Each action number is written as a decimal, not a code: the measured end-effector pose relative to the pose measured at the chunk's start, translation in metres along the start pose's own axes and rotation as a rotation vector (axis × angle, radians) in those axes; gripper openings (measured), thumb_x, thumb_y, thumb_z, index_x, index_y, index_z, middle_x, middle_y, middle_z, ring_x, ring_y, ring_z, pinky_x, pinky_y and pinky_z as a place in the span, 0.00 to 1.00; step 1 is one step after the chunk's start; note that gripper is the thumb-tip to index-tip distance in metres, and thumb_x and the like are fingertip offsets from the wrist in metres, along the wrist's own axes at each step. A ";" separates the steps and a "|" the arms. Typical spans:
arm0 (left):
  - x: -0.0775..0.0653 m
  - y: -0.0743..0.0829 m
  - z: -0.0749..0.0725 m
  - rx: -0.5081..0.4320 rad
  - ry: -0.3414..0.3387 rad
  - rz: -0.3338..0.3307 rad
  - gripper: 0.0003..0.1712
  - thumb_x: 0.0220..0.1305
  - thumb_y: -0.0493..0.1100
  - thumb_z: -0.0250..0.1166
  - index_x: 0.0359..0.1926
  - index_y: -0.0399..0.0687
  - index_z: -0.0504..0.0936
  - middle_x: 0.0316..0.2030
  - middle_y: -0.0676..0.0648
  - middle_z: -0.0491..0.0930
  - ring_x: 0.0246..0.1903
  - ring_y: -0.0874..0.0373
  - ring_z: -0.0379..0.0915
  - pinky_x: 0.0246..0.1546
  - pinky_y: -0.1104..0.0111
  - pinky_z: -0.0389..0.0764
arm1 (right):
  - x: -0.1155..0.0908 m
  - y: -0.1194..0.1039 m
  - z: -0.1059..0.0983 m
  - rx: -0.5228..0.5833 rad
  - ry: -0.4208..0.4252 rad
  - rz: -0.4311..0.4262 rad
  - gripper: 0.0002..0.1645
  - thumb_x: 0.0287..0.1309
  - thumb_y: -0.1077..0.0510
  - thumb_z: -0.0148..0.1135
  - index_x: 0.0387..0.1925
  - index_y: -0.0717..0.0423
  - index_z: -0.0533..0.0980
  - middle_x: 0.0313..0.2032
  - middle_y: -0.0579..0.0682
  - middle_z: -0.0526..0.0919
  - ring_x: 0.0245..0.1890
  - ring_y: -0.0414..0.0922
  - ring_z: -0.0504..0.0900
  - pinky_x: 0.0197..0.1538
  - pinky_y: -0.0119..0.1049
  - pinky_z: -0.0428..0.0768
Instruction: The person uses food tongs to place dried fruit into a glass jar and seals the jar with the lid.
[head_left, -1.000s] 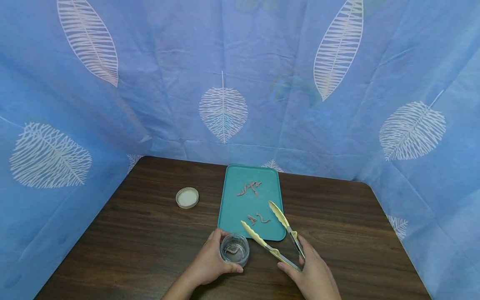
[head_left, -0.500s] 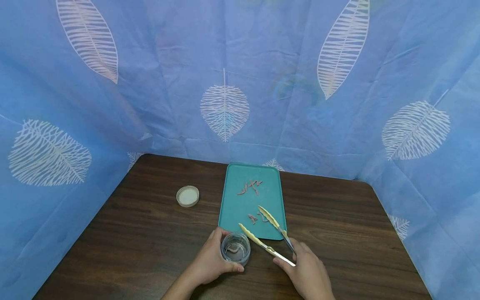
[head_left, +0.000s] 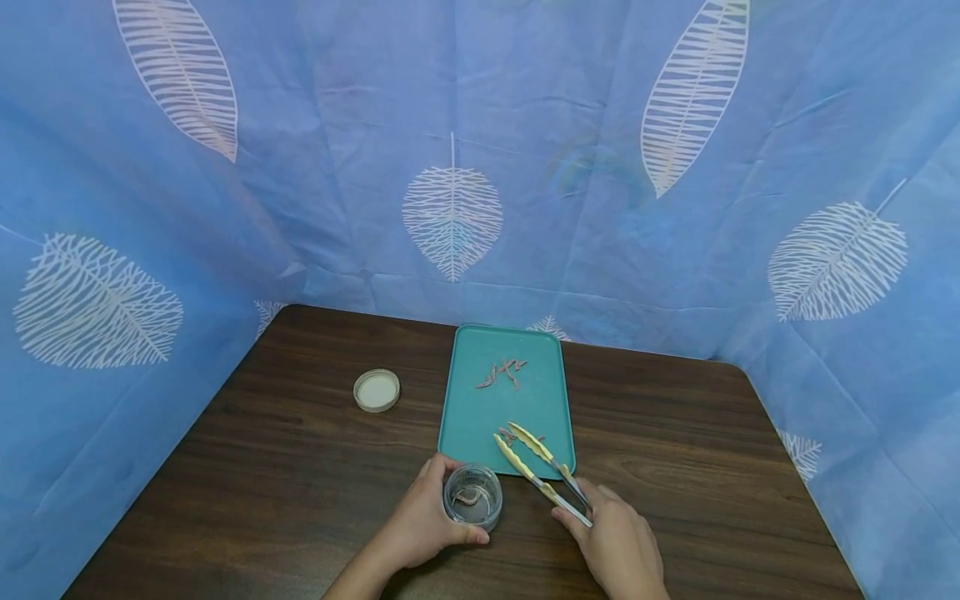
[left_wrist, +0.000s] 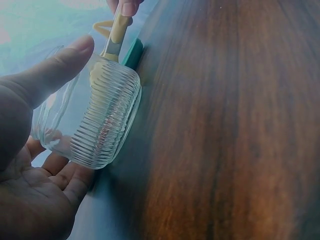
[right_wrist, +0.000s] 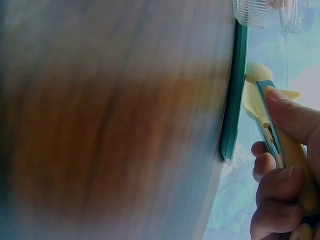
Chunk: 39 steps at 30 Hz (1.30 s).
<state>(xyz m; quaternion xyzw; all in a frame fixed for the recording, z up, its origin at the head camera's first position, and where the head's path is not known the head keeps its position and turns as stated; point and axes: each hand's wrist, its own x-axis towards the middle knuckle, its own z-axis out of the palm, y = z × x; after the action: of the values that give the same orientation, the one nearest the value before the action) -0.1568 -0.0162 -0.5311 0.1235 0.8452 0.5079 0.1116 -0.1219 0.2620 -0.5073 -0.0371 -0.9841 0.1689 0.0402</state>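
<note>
My left hand (head_left: 422, 521) grips a clear ribbed glass jar (head_left: 472, 497) at the near edge of the tray, thumb on the near side and fingers behind. A small worm-like strip (head_left: 467, 498) lies inside the jar. My right hand (head_left: 619, 537) holds yellow-tipped metal tongs (head_left: 553, 493), their arms parted. The tong tips reach over the near part of a teal tray (head_left: 480, 417), around a few pinkish worm-like strips (head_left: 507, 435) that they partly hide. Farther back on the tray lies a cluster of similar pink strips (head_left: 504, 372).
A round lid (head_left: 377, 391) with a pale inner face lies on the dark wooden table (head_left: 300, 450), left of the tray. A blue cloth (head_left: 360, 150) with white leaf prints hangs behind the table and along both sides.
The tongs have narrowed, and their tips have come onto the near strips on the tray. My right hand has shifted slightly left. My left hand and the jar stay put.
</note>
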 end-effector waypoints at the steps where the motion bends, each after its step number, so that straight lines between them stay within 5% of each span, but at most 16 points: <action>1: 0.000 0.000 0.000 0.000 0.000 0.000 0.51 0.43 0.52 0.92 0.63 0.45 0.72 0.58 0.44 0.77 0.58 0.49 0.75 0.58 0.51 0.77 | 0.000 0.000 0.000 -0.003 0.004 -0.007 0.38 0.58 0.39 0.81 0.63 0.57 0.85 0.42 0.52 0.92 0.30 0.42 0.85 0.34 0.47 0.84; 5: 0.000 0.000 0.000 -0.005 -0.002 -0.001 0.51 0.43 0.52 0.92 0.63 0.45 0.72 0.58 0.44 0.77 0.58 0.49 0.75 0.58 0.50 0.77 | 0.000 0.001 0.000 -0.010 0.012 -0.021 0.36 0.59 0.40 0.80 0.63 0.55 0.85 0.48 0.57 0.93 0.38 0.51 0.92 0.40 0.53 0.87; 13: 0.000 0.001 0.000 -0.019 -0.010 0.001 0.52 0.44 0.51 0.92 0.64 0.45 0.72 0.58 0.43 0.76 0.59 0.48 0.75 0.59 0.49 0.77 | -0.001 0.003 -0.001 -0.002 0.018 -0.018 0.34 0.58 0.42 0.81 0.61 0.53 0.86 0.48 0.55 0.93 0.37 0.50 0.91 0.39 0.52 0.86; 22: -0.001 0.001 -0.001 -0.016 -0.014 -0.010 0.52 0.44 0.51 0.92 0.64 0.45 0.72 0.58 0.43 0.76 0.59 0.48 0.75 0.59 0.48 0.77 | -0.003 0.006 -0.003 0.009 0.006 -0.008 0.33 0.59 0.42 0.80 0.62 0.51 0.86 0.34 0.44 0.89 0.24 0.38 0.71 0.29 0.39 0.75; 28: -0.002 0.001 -0.001 -0.023 -0.016 -0.011 0.51 0.44 0.51 0.92 0.64 0.45 0.72 0.58 0.43 0.76 0.59 0.48 0.75 0.59 0.48 0.77 | -0.006 0.007 -0.006 0.019 0.002 0.004 0.33 0.59 0.42 0.81 0.62 0.51 0.86 0.33 0.42 0.88 0.22 0.38 0.69 0.27 0.36 0.72; 39: -0.002 0.001 -0.002 -0.029 -0.028 -0.004 0.51 0.44 0.51 0.92 0.64 0.45 0.72 0.60 0.42 0.76 0.60 0.48 0.75 0.60 0.48 0.76 | -0.014 0.007 -0.015 0.015 0.022 0.010 0.34 0.58 0.42 0.81 0.62 0.53 0.86 0.46 0.52 0.93 0.32 0.44 0.87 0.34 0.46 0.84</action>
<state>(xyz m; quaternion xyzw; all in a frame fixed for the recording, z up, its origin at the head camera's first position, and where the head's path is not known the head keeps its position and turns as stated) -0.1558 -0.0183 -0.5290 0.1273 0.8364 0.5180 0.1261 -0.1059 0.2719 -0.4966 -0.0434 -0.9821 0.1762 0.0505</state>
